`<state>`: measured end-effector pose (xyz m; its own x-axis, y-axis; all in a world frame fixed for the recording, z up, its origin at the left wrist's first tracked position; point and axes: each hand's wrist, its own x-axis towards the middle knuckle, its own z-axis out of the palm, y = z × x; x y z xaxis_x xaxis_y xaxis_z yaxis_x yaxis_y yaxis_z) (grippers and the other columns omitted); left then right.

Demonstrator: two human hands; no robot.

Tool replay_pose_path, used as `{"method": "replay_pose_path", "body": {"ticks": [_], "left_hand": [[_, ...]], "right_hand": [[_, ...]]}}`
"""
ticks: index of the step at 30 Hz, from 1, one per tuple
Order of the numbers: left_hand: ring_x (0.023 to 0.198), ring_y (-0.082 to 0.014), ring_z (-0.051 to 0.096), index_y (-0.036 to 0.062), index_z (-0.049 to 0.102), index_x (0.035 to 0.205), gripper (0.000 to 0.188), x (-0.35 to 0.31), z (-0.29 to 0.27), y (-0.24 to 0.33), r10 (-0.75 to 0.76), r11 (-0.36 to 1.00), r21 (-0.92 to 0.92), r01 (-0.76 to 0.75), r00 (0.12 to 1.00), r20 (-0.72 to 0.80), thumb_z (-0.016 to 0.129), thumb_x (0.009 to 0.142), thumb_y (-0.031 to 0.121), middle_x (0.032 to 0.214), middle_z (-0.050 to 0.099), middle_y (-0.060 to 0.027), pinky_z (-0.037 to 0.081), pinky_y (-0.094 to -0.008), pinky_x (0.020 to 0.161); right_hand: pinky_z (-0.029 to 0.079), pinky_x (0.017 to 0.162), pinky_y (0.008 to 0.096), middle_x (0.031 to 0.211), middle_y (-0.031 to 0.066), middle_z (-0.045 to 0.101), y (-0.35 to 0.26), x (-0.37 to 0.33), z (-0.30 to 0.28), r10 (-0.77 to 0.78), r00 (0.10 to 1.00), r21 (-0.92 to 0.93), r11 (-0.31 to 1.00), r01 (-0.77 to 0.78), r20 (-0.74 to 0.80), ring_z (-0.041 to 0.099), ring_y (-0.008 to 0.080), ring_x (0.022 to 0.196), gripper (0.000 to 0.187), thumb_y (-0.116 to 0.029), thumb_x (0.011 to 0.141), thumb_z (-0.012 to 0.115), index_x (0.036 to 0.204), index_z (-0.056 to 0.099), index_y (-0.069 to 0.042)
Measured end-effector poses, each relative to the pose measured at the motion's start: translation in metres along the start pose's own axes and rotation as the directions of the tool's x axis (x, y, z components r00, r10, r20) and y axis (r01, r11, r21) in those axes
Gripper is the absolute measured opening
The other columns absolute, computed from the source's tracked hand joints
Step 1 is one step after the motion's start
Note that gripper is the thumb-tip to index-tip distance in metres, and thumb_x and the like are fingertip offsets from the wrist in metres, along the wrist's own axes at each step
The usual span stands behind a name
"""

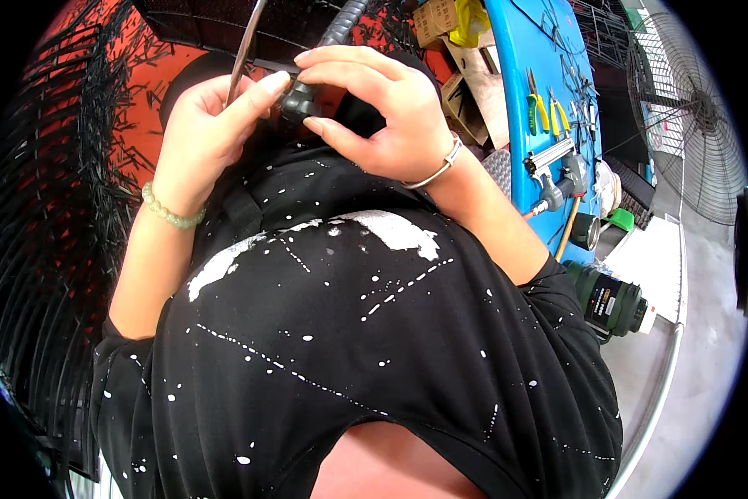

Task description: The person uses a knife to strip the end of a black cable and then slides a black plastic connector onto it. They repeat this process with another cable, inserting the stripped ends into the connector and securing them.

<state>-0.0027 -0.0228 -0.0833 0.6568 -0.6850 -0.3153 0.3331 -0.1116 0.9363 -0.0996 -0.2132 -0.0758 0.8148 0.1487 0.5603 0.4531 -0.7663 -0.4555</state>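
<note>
Above my lap, my left hand point(216, 125) is closed round a thin, shiny metal strip point(246, 43) that sticks up past its fingers; its lower end is hidden. The left thumb presses against a small black knobbly part point(297, 101). From the other side, my right hand point(382, 104) pinches that same part, its thumb below and its fingers above. A dark ribbed rod point(343, 23) rises just beyond the part, close to my right fingertips. Whether the rod and the part are joined is hidden by the fingers.
A blue table point(520, 125) on the right holds green-handled pliers point(533, 104), yellow-handled pliers point(559, 115) and a grey power tool point(561, 190). Cardboard boxes point(461, 104) stand beside it. Black curved strips point(41, 249) are stacked at left; black scraps litter the red floor point(153, 54). A large fan point(703, 108) stands far right.
</note>
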Motion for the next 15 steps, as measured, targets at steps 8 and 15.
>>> {"method": "replay_pose_path", "body": {"ticks": [8,15], "left_hand": [[0.042,0.0009,0.031,0.0092,0.061,0.077,0.027,-0.0076,0.0059,-0.0006,0.041,0.999,0.029,-0.040,0.998,-0.041,0.066,0.092,0.031,0.052,0.040,0.0110,0.019,-0.0182,0.039],[0.043,0.0014,0.031,0.0099,0.061,0.075,0.029,-0.0065,0.0067,-0.0036,0.115,0.993,0.000,-0.115,0.993,0.000,0.064,0.094,0.031,0.054,0.042,0.0106,0.020,-0.0176,0.040]], "right_hand": [[0.053,0.079,0.0345,0.112,0.0062,0.067,-0.0037,-0.0014,0.0013,-0.019,1.000,-0.076,0.997,0.019,-0.006,0.066,0.0247,0.094,0.034,-0.014,0.073,0.073,0.106,0.064,-0.008],[0.049,0.075,0.0329,0.109,0.0015,0.069,-0.0063,0.0018,-0.0032,-0.096,0.995,-0.187,0.978,0.095,0.007,0.067,0.0180,0.083,0.028,-0.018,0.074,0.074,0.100,0.068,-0.011]]}}
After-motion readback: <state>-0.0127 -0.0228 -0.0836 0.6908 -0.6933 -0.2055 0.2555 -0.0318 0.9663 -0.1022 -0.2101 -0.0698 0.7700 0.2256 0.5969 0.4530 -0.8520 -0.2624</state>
